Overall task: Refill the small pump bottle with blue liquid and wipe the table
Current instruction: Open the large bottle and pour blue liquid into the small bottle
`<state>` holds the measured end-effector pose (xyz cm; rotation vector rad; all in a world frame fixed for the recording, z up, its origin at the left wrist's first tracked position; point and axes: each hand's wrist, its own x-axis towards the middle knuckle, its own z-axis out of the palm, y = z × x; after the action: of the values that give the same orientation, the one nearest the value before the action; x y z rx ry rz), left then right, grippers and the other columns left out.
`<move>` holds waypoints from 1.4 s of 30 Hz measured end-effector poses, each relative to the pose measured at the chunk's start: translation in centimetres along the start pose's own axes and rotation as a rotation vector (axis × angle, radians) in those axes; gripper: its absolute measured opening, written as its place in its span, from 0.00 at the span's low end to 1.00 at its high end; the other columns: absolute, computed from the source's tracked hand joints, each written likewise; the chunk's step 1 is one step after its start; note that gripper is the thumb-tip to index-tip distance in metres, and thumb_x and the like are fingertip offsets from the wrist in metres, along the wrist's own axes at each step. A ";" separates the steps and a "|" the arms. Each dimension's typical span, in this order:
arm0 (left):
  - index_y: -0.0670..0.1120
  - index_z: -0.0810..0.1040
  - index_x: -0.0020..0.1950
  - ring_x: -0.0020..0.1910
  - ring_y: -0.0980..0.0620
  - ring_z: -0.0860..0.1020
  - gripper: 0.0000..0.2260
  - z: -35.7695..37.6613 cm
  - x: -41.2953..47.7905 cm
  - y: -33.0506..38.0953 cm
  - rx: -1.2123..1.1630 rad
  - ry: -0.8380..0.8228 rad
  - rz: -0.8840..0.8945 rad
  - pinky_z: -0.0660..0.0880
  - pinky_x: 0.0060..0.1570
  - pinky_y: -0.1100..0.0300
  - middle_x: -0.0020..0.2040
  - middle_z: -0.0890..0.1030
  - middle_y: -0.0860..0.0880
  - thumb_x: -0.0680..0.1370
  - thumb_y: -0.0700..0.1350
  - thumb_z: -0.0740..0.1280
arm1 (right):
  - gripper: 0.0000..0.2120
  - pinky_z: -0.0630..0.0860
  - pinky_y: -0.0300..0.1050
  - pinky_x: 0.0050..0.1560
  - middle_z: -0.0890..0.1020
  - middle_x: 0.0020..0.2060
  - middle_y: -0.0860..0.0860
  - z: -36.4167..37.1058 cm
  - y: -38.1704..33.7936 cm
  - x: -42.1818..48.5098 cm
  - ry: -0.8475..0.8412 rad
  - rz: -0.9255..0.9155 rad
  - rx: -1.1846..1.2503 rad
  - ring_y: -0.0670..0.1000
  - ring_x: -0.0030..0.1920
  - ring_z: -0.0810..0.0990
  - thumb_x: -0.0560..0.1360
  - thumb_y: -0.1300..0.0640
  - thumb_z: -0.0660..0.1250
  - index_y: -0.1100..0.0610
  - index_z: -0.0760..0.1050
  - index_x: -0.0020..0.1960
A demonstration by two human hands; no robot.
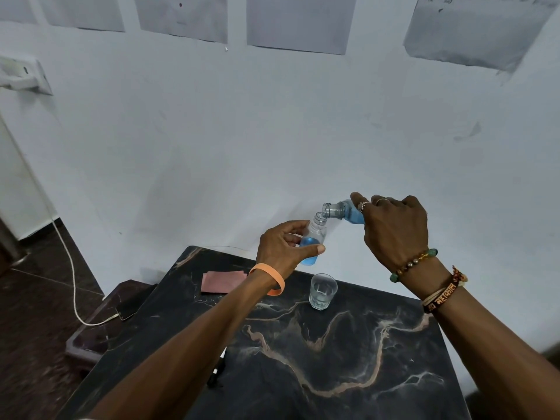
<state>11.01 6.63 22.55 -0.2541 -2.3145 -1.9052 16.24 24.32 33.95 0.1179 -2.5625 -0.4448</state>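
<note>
My left hand grips a small clear bottle without its pump top, holding it above the far edge of the black marbled table. Blue liquid fills its lower part. My right hand holds a larger clear bottle tipped on its side, its open mouth right over the small bottle's neck. Blue liquid sits in the tipped bottle near my fingers. A folded pink cloth lies on the table's far left.
A clear glass with some liquid stands on the table below the bottles. A dark pump part or pen lies near the table's left edge. A phone on a white cable rests on a low stool at the left.
</note>
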 end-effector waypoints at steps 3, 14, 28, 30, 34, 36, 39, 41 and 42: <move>0.53 0.79 0.61 0.49 0.56 0.81 0.26 0.0 0.0 0.0 0.001 -0.001 -0.001 0.78 0.50 0.62 0.57 0.82 0.54 0.65 0.54 0.79 | 0.23 0.67 0.48 0.41 0.80 0.35 0.56 0.0 0.0 0.0 -0.004 -0.002 0.002 0.61 0.36 0.79 0.72 0.64 0.65 0.55 0.74 0.66; 0.53 0.79 0.61 0.47 0.58 0.80 0.26 -0.2 0.0 0.0 0.007 0.004 0.003 0.76 0.47 0.68 0.56 0.83 0.55 0.65 0.54 0.79 | 0.22 0.68 0.48 0.42 0.80 0.36 0.55 0.0 -0.2 0.1 0.009 -0.012 -0.014 0.60 0.36 0.79 0.73 0.64 0.64 0.55 0.74 0.66; 0.53 0.79 0.61 0.48 0.56 0.80 0.25 -0.3 -0.3 -0.2 0.008 0.011 0.008 0.78 0.51 0.61 0.57 0.83 0.53 0.65 0.53 0.79 | 0.23 0.67 0.48 0.43 0.81 0.38 0.55 -0.1 -0.3 -0.1 -0.007 -0.010 -0.009 0.59 0.39 0.80 0.74 0.63 0.62 0.53 0.72 0.68; 0.53 0.79 0.60 0.48 0.57 0.80 0.25 -0.3 -0.4 -0.1 0.004 0.012 0.011 0.77 0.49 0.65 0.57 0.83 0.53 0.65 0.53 0.79 | 0.23 0.67 0.48 0.43 0.81 0.38 0.55 -0.1 -0.3 -0.1 -0.009 -0.009 -0.008 0.59 0.39 0.80 0.74 0.63 0.62 0.53 0.72 0.68; 0.53 0.79 0.60 0.47 0.58 0.80 0.25 -0.4 -0.5 0.0 0.003 0.012 0.010 0.76 0.47 0.68 0.56 0.82 0.54 0.65 0.53 0.79 | 0.23 0.66 0.48 0.43 0.81 0.38 0.54 0.0 -0.4 -0.2 -0.015 -0.006 -0.015 0.59 0.39 0.80 0.74 0.63 0.62 0.53 0.71 0.69; 0.53 0.79 0.60 0.48 0.57 0.80 0.25 -0.4 -0.5 0.0 0.004 0.014 0.009 0.77 0.48 0.66 0.56 0.82 0.54 0.65 0.53 0.79 | 0.23 0.66 0.48 0.43 0.81 0.39 0.54 -0.1 -0.4 -0.2 -0.010 -0.007 -0.013 0.59 0.40 0.80 0.74 0.63 0.61 0.53 0.71 0.69; 0.52 0.79 0.61 0.47 0.57 0.80 0.26 -0.4 -0.6 -0.1 0.006 0.015 0.011 0.77 0.47 0.68 0.56 0.82 0.55 0.65 0.53 0.79 | 0.23 0.67 0.48 0.43 0.81 0.38 0.54 -0.1 -0.4 -0.2 -0.011 -0.011 -0.018 0.59 0.39 0.80 0.73 0.63 0.62 0.53 0.72 0.68; 0.54 0.79 0.60 0.46 0.58 0.80 0.25 -0.5 -0.6 -0.1 0.002 0.014 0.010 0.77 0.47 0.68 0.54 0.82 0.56 0.65 0.54 0.79 | 0.23 0.67 0.48 0.42 0.81 0.37 0.55 -0.1 -0.4 -0.2 -0.003 -0.014 -0.020 0.60 0.38 0.79 0.73 0.64 0.63 0.54 0.73 0.67; 0.55 0.79 0.59 0.46 0.60 0.80 0.24 -0.5 -0.6 -0.1 -0.002 0.013 0.009 0.77 0.47 0.68 0.53 0.82 0.57 0.65 0.54 0.79 | 0.23 0.67 0.48 0.42 0.81 0.37 0.55 -0.1 -0.4 -0.2 0.000 -0.017 -0.018 0.60 0.38 0.79 0.72 0.64 0.63 0.54 0.73 0.67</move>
<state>11.56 6.12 22.44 -0.2514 -2.2986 -1.8996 16.42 23.90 33.81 0.1332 -2.5583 -0.4747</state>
